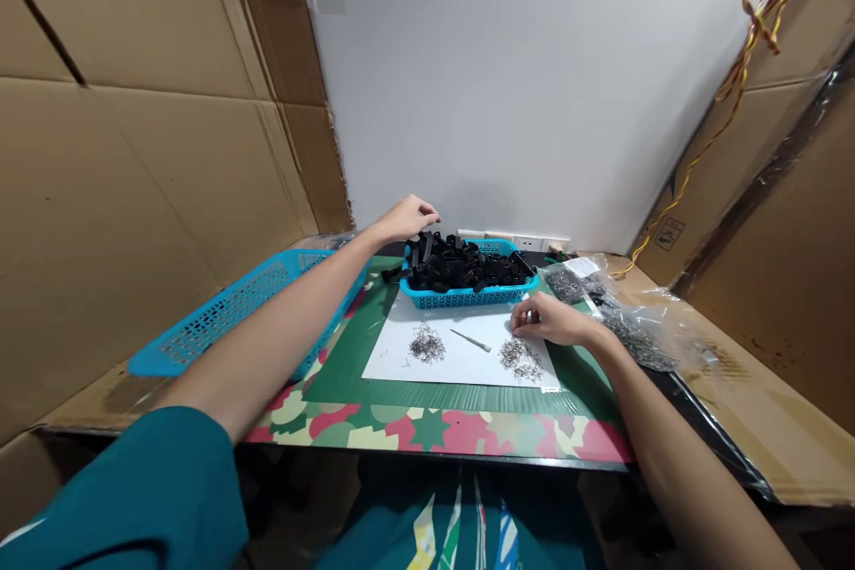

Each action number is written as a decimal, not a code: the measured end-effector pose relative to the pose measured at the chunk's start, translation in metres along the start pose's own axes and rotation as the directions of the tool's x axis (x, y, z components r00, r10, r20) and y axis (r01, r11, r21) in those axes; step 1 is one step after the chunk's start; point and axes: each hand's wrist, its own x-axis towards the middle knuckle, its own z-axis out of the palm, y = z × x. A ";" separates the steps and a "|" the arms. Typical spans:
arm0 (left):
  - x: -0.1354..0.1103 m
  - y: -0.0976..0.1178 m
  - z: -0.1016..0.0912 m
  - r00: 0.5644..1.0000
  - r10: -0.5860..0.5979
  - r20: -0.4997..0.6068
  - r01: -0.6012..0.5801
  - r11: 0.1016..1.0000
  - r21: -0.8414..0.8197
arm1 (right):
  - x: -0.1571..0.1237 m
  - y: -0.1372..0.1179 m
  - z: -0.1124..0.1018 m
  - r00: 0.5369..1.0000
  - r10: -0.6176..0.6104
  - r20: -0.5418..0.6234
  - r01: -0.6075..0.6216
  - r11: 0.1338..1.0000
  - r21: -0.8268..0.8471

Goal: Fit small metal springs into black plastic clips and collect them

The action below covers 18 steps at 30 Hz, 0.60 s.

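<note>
My left hand point(411, 218) is above the left end of a blue basket point(460, 296) heaped with black plastic parts point(460, 263). Its fingers are loosely bent and slightly apart, and I see nothing in them. On a white sheet point(460, 370), my right hand point(548, 318) has its fingers curled down with the tips together, just above a pile of small metal pieces point(521, 359). Whatever those fingertips may pinch is too small to make out. A second pile of thin metal pieces point(426, 345) lies further left. Between the two piles rests a slim metal tool point(471, 340).
A larger blue basket point(227, 321) stands on the left under my left forearm. Clear plastic bags of metal pieces point(638, 338) lie to the right. Cardboard walls point(166, 107) flank the table, and twisted yellow wires point(748, 44) hang at the right. Sockets point(527, 243) line the back wall.
</note>
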 end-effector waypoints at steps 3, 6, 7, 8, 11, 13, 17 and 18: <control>-0.026 -0.017 -0.034 1.000 -0.009 -0.013 0.009 0.999 0.030 | -0.001 -0.002 0.004 1.000 0.016 -0.004 -0.016 0.999 -0.045; -0.058 -0.039 -0.064 0.999 -0.040 -0.006 0.040 0.996 0.077 | -0.003 0.000 0.008 0.999 0.036 -0.012 -0.037 0.996 -0.084; -0.070 -0.047 -0.073 0.999 -0.050 0.005 0.049 0.995 0.092 | -0.003 0.000 0.010 0.999 0.045 -0.011 -0.046 0.994 -0.102; -0.082 -0.054 -0.080 0.998 -0.062 0.025 0.059 0.992 0.109 | -0.004 0.001 0.011 0.998 0.056 -0.007 -0.057 0.990 -0.126; -0.118 -0.078 -0.097 0.981 -0.097 0.166 0.062 0.977 0.204 | -0.006 0.003 0.014 0.996 0.086 0.009 -0.083 0.977 -0.195; -0.141 -0.092 -0.105 0.947 -0.125 0.296 0.036 0.957 0.287 | -0.007 0.004 0.015 0.996 0.085 0.007 -0.082 0.974 -0.210; -0.182 -0.110 -0.109 0.895 -0.216 0.390 0.059 0.925 0.375 | -0.009 0.004 0.015 0.999 0.051 -0.015 -0.053 0.978 -0.203; -0.190 -0.113 -0.109 0.891 -0.234 0.389 0.071 0.919 0.389 | -0.010 0.004 0.014 0.999 0.033 -0.019 -0.036 0.978 -0.207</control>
